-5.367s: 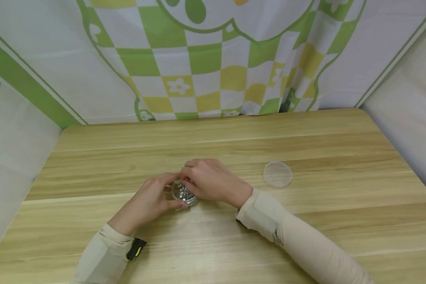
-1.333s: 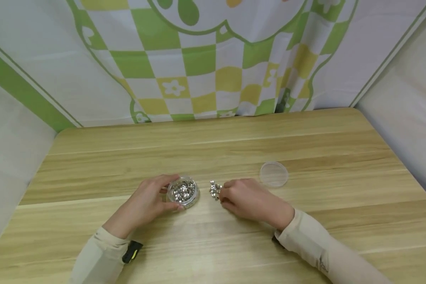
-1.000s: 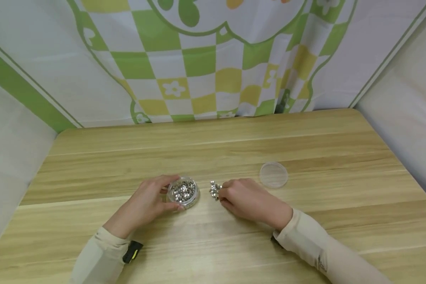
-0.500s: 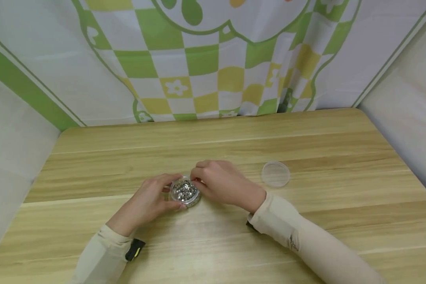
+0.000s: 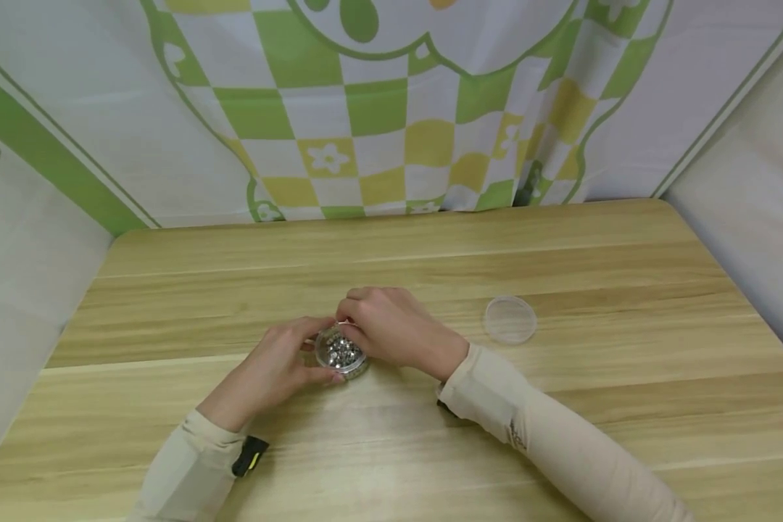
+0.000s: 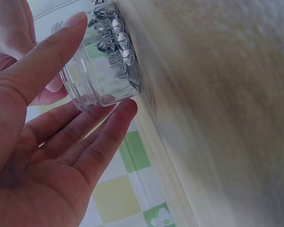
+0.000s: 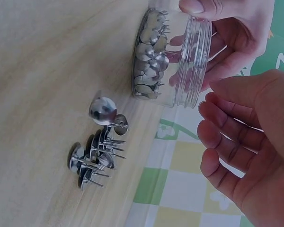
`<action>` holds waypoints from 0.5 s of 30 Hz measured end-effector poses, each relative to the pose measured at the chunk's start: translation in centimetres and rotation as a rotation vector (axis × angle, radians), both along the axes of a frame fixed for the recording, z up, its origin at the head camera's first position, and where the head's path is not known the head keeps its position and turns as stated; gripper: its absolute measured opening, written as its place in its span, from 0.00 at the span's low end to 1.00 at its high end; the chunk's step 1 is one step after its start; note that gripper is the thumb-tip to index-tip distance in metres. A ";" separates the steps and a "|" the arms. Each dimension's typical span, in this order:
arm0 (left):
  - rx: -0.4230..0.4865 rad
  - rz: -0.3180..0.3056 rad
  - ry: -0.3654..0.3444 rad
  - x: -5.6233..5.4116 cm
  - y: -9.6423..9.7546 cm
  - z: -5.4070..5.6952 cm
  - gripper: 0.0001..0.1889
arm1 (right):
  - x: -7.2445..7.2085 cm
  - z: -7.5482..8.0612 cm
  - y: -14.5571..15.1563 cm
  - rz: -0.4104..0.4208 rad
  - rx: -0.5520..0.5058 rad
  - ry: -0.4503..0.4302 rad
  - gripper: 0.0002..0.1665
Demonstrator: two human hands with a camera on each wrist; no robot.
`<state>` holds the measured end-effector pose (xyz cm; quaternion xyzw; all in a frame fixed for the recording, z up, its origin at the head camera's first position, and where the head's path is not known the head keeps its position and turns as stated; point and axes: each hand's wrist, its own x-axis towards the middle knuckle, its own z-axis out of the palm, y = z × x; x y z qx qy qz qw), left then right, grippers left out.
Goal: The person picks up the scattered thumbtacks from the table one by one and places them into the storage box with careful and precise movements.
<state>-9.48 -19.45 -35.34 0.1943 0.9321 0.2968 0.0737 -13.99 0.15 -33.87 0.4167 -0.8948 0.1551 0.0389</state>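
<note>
A clear round jar (image 5: 354, 372) of silver thumbtacks (image 5: 341, 353) stands on the wooden table in the head view. My left hand (image 5: 277, 370) holds it from the left, the thumb on the near side and fingers on the far side. My right hand (image 5: 394, 326) is at the jar's right rim in the head view. Its fingers are loosely curled in the right wrist view, and no tack shows between them. A small pile of thumbtacks (image 7: 97, 156) lies on the table beside the jar there; the right hand hides it in the head view.
A clear round lid (image 5: 510, 320) lies flat on the table (image 5: 594, 435), right of the right hand. Behind the table's far edge hangs a green, yellow and white checked cloth (image 5: 378, 109).
The right hand has moved left from the loose tacks to the jar's rim, covering those tacks in the head view. The left hand keeps its hold on the jar.
</note>
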 end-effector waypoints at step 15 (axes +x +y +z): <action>0.001 0.020 0.015 0.1 0.1 0.0 0.39 | 1.0 -0.4 4.9 -0.053 -0.026 0.001 0.08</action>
